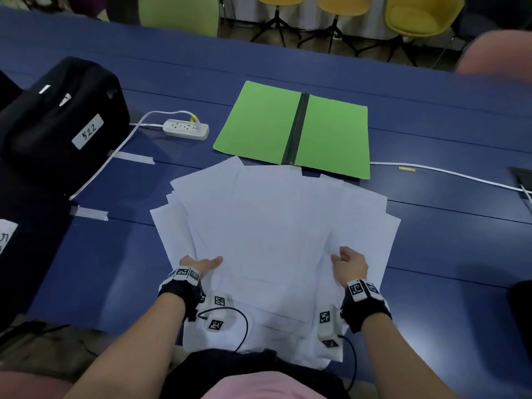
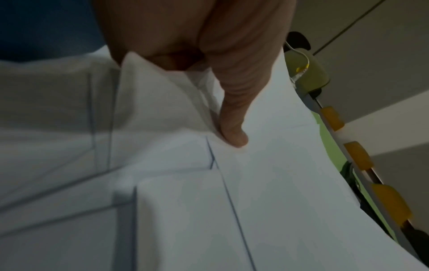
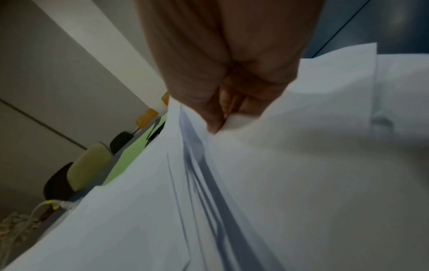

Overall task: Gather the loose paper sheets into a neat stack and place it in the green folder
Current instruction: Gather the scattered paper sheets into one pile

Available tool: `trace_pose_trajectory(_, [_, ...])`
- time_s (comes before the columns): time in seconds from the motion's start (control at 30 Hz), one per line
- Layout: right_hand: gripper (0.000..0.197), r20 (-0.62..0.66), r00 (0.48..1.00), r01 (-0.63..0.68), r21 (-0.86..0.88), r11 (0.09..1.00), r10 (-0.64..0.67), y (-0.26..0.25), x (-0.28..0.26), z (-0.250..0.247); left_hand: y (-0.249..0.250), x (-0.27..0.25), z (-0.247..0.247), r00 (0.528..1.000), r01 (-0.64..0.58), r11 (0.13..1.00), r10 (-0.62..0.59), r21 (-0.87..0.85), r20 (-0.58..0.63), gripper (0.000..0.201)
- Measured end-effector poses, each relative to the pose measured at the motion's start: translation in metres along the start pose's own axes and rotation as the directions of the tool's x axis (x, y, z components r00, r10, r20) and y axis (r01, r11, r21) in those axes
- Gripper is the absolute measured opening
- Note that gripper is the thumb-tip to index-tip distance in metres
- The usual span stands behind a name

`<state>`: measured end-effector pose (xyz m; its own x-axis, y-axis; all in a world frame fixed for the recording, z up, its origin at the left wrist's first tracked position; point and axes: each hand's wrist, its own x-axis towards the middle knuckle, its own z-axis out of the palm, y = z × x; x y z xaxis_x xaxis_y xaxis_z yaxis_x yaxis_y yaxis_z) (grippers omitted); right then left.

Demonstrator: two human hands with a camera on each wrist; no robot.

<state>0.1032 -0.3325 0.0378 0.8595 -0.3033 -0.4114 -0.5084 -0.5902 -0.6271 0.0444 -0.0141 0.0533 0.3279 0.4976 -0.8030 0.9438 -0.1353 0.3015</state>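
Note:
Several loose white paper sheets (image 1: pixel 273 220) lie fanned out and overlapping on the blue table (image 1: pixel 115 254), right in front of me. Behind them the green folder (image 1: pixel 259 122) lies open and flat, with a black spine down its middle. My left hand (image 1: pixel 205 264) holds the fan's left side. In the left wrist view its thumb (image 2: pixel 234 128) presses on top of the sheets (image 2: pixel 278 183) while the fingers are tucked beneath. My right hand (image 1: pixel 347 259) grips the right side, and in the right wrist view its curled fingers (image 3: pixel 220 117) pinch a lifted bunch of sheets (image 3: pixel 301 183).
A white power strip (image 1: pixel 186 129) with its cable lies left of the folder, beside a black bag (image 1: pixel 57 116). Another white cable (image 1: pixel 449 172) runs along the table at the right. Tape strips (image 1: pixel 135 158) stick to the table. Yellow chairs (image 1: pixel 417 15) stand beyond the far edge.

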Motion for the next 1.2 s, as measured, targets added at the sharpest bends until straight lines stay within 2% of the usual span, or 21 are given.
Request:
trace_pose_trajectory(0.1, [0.016, -0.209, 0.974, -0.046, 0.174, 0.984, 0.082, -0.001, 0.005, -0.013, 0.000, -0.002, 0.000, 1.000, -0.016, 0.996, 0.017, 0.086, -0.016, 0.079])
trace_pose_trajectory(0.17, [0.015, -0.216, 0.969, -0.075, 0.199, 0.977, 0.118, 0.002, 0.008, -0.020, -0.001, 0.001, 0.000, 0.998, -0.031, 0.997, 0.035, 0.068, -0.056, 0.070])
trace_pose_trajectory(0.23, [0.019, -0.105, 0.991, -0.067, 0.129, 0.989, 0.081, 0.004, 0.011, -0.016, -0.002, 0.001, -0.002, 0.998, -0.028, 0.997, 0.032, 0.074, -0.053, 0.067])
trace_pose_trajectory(0.3, [0.021, 0.056, 0.998, -0.016, 0.067, 0.998, 0.013, 0.004, 0.012, -0.002, 0.000, 0.001, -0.002, 1.000, -0.006, 0.998, 0.007, 0.055, -0.019, 0.073])
trace_pose_trajectory(0.37, [0.026, 0.207, 0.976, 0.055, 0.042, 0.998, -0.063, 0.003, 0.011, 0.013, 0.001, 0.000, -0.002, 1.000, 0.020, 1.000, -0.020, -0.011, 0.017, 0.088])
trace_pose_trajectory(0.43, [0.028, 0.252, 0.965, 0.063, 0.018, 0.998, -0.066, -0.002, 0.009, 0.017, 0.002, 0.002, 0.001, 1.000, 0.016, 1.000, -0.016, -0.005, 0.020, 0.088])
trace_pose_trajectory(0.5, [0.034, 0.149, 0.988, 0.043, 0.033, 0.998, -0.048, 0.002, 0.011, 0.010, 0.000, 0.000, 0.004, 1.000, 0.012, 0.999, -0.011, 0.049, -0.009, 0.076])
trace_pose_trajectory(0.57, [0.022, -0.005, 1.000, -0.006, 0.070, 0.998, 0.007, 0.005, 0.010, -0.001, 0.000, 0.002, 0.005, 0.999, -0.020, 0.996, 0.024, 0.086, -0.039, 0.068])
trace_pose_trajectory(0.6, [0.015, -0.032, 0.999, -0.027, 0.076, 0.997, 0.030, 0.007, 0.010, -0.001, -0.001, 0.002, 0.005, 0.997, -0.049, 0.994, 0.054, 0.102, -0.046, 0.065])
trace_pose_trajectory(0.73, [0.028, 0.178, 0.984, 0.047, -0.079, 0.996, -0.033, -0.005, 0.003, 0.016, 0.003, -0.008, 0.007, 0.996, -0.063, 0.985, 0.071, 0.161, -0.046, 0.058])
trace_pose_trajectory(0.77, [0.026, 0.171, 0.985, 0.047, -0.082, 0.996, -0.033, -0.009, 0.003, 0.015, 0.004, -0.008, 0.007, 0.997, -0.031, 0.988, 0.041, 0.149, -0.064, 0.056])
trace_pose_trajectory(0.8, [0.028, 0.119, 0.993, 0.022, -0.063, 0.998, -0.015, -0.011, 0.003, 0.011, 0.003, -0.007, 0.006, 0.993, -0.047, 0.987, 0.062, 0.151, -0.097, 0.055])
trace_pose_trajectory(0.87, [0.042, -0.016, 0.998, -0.068, -0.059, 0.996, 0.067, -0.003, 0.013, -0.006, 0.005, -0.008, 0.007, 0.991, -0.061, 0.961, 0.091, 0.268, -0.101, 0.055])
trace_pose_trajectory(0.93, [0.050, -0.053, 0.990, -0.136, -0.159, 0.978, 0.129, 0.014, 0.021, -0.024, 0.004, -0.006, 0.007, 0.991, -0.076, 0.938, 0.107, 0.338, -0.076, 0.054])
trace_pose_trajectory(0.97, [0.052, -0.029, 0.990, -0.141, -0.187, 0.972, 0.138, 0.022, 0.023, -0.031, 0.006, -0.008, 0.007, 0.993, -0.070, 0.952, 0.095, 0.299, -0.071, 0.053])
trace_pose_trajectory(1.03, [0.050, 0.055, 0.992, -0.109, -0.126, 0.986, 0.116, 0.031, 0.023, -0.037, 0.007, -0.011, 0.007, 0.996, -0.036, 0.980, 0.050, 0.194, -0.069, 0.046])
trace_pose_trajectory(1.07, [0.049, 0.100, 0.991, -0.082, -0.103, 0.991, 0.092, 0.033, 0.022, -0.037, 0.005, -0.007, 0.006, 0.999, -0.002, 0.997, 0.006, 0.075, -0.053, 0.048])
trace_pose_trajectory(1.17, [0.048, 0.165, 0.984, -0.042, -0.137, 0.990, 0.064, 0.036, 0.009, -0.029, -0.002, 0.005, 0.007, 0.999, 0.030, 0.968, -0.025, -0.248, 0.022, 0.098])
trace_pose_trajectory(1.2, [0.045, 0.176, 0.982, -0.033, -0.151, 0.988, 0.060, 0.037, 0.003, -0.024, -0.003, 0.005, 0.007, 0.999, 0.031, 0.957, -0.024, -0.288, 0.028, 0.106])
